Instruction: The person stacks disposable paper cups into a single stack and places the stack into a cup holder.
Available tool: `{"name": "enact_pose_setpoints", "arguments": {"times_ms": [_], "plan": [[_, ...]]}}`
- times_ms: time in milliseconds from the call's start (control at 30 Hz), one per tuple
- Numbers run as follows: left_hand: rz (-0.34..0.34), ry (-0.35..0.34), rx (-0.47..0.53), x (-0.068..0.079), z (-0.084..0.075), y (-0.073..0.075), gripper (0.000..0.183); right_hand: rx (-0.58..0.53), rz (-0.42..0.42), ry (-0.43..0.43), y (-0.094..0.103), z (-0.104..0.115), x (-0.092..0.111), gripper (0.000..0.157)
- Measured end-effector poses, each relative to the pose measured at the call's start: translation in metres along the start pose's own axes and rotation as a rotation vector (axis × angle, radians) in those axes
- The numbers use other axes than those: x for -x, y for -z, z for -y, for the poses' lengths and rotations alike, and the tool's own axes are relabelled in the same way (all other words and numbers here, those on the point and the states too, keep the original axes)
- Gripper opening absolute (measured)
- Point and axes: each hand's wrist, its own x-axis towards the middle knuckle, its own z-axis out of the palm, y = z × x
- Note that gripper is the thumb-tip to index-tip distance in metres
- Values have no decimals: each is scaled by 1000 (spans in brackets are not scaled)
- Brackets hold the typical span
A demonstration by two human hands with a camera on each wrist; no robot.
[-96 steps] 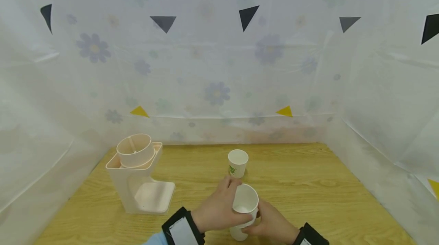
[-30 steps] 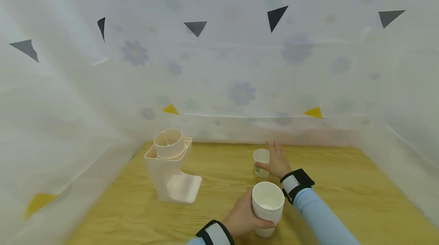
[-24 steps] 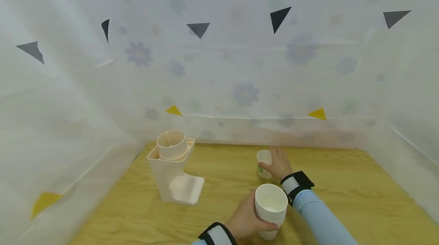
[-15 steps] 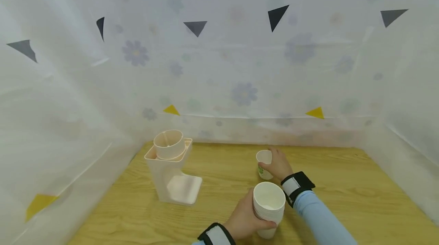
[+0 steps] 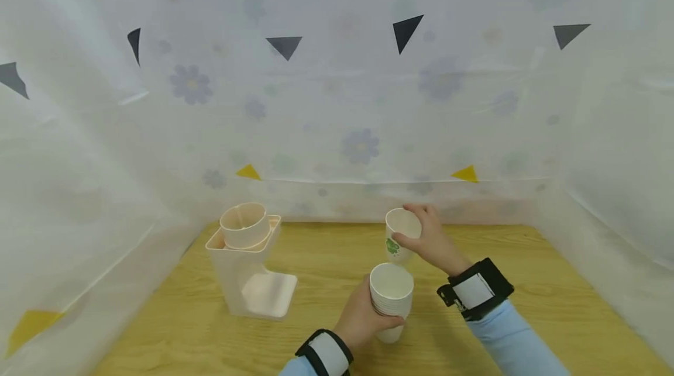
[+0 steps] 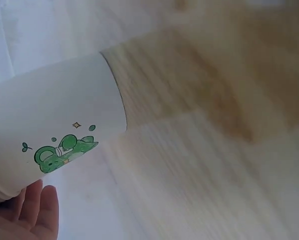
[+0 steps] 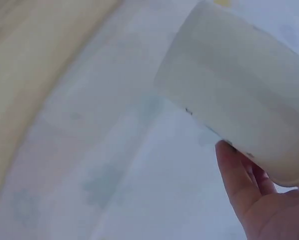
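In the head view, my left hand [image 5: 360,316] grips a stack of white paper cups [image 5: 391,288] near the front of the table, mouths up. The left wrist view shows a green cartoon print on the stack's lowest cup [image 6: 54,105]. Behind and just above the stack, my right hand [image 5: 434,238] holds a single paper cup [image 5: 400,233] near its rim, with a green print on its side. That cup's base is close to the stack's rim; whether they touch I cannot tell. In the right wrist view, fingers [image 7: 234,175] lie along the single cup [image 7: 234,80].
A cream plastic stand [image 5: 247,282] with a round cup-like part [image 5: 244,225] on top stands on the left of the wooden table [image 5: 321,247]. White flower-print sheeting [image 5: 316,101] walls the back and both sides.
My right hand has lifted the single cup off the table and brought it toward the stack. The left hand keeps its grip on the stack. The head view has shifted slightly.
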Motion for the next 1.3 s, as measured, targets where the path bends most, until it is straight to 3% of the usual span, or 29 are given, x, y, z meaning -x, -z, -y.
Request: {"name": "enact_pose_setpoints", "arguments": {"times_ms": [167, 333, 533, 867, 1033, 1300], "plan": [[-50, -30, -15, -12, 7, 10, 81, -56, 32, 75, 17, 29, 7, 65], [-29, -33, -9, -15, 7, 11, 81, -26, 96, 148, 22, 39, 11, 64], [-43, -24, -64, -15, 6, 8, 80, 6, 222, 184, 16, 32, 14, 64], [-65, -30, -138, -14, 4, 8, 83, 75, 296, 205, 2, 25, 18, 61], [-70, -25, -151, -14, 2, 8, 79, 104, 379, 208, -3, 24, 20, 61], [-78, -27, -157, -13, 0, 7, 80, 51, 484, 202, -6, 18, 21, 63]]}}
